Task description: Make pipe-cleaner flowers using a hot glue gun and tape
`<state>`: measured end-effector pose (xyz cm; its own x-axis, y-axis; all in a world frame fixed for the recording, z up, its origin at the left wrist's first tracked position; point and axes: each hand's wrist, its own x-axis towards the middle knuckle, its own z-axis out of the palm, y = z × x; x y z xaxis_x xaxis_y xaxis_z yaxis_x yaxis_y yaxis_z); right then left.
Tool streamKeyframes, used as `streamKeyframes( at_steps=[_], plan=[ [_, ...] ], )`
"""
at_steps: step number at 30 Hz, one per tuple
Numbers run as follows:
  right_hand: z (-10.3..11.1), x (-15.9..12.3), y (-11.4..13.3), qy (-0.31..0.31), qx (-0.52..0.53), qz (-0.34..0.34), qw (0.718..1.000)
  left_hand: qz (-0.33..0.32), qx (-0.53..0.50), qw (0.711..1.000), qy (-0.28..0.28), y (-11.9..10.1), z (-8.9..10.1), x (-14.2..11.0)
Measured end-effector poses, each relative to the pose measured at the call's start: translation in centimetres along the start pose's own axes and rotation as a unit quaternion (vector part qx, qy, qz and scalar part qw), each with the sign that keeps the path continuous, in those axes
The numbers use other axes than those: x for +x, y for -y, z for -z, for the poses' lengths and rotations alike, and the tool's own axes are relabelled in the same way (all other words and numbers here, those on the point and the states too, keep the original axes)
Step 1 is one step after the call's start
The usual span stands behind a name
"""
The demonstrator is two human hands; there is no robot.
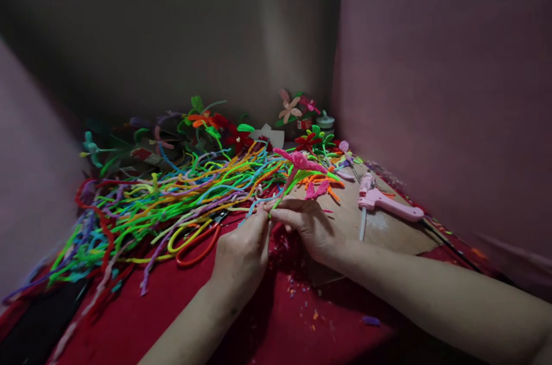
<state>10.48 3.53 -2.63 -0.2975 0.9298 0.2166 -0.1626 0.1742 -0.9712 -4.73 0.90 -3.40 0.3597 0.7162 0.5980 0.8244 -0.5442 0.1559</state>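
Observation:
My left hand point(245, 247) and my right hand point(308, 226) meet over the red cloth, fingertips pinched together. Between them is the green stem of a pink pipe-cleaner flower point(301, 161), whose petals stick up above my fingers. Both hands are closed on that stem; its lower end is hidden by the fingers. Just beyond my right hand lie pink petal pieces point(317, 189) and orange pipe-cleaner pieces point(334, 192). To the left of my left hand rest scissors point(200, 244) with red and yellow handles.
A large heap of coloured pipe cleaners point(172, 210) spreads across the left. On the right, a pink glue gun point(388, 204) lies on a cardboard sheet point(403, 235). Finished flowers point(290, 107) and a lidded jar point(325, 121) stand at the back wall. Scraps dot the red cloth point(276, 327).

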Motion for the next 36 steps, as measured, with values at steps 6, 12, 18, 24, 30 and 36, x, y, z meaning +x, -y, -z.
streamKeyframes(
  at_steps=[6,12,18,24,30,36],
  plan=[
    [-0.1,-0.2,0.7,-0.016,-0.002,-0.008,1.0,0.015,-0.034,0.999,0.001,-0.2,0.2,0.3],
    [-0.2,0.0,0.7,0.035,0.047,0.0,0.998,0.146,-0.203,0.968,0.031,-0.9,0.9,0.8],
    [0.0,0.1,0.7,0.042,0.053,0.029,0.997,0.19,-0.26,0.947,0.018,-1.0,1.0,0.8],
    [-0.1,0.2,0.2,0.008,0.068,0.012,0.998,0.166,-0.262,0.95,0.045,-1.4,1.1,0.8],
    [0.0,0.2,0.1,0.094,0.114,-0.026,0.989,0.274,-0.425,0.857,0.097,-1.9,1.5,1.2],
    [0.3,0.3,1.0,0.073,0.045,0.021,0.996,0.316,-0.63,0.695,0.145,-1.4,2.1,1.7]
  ],
)
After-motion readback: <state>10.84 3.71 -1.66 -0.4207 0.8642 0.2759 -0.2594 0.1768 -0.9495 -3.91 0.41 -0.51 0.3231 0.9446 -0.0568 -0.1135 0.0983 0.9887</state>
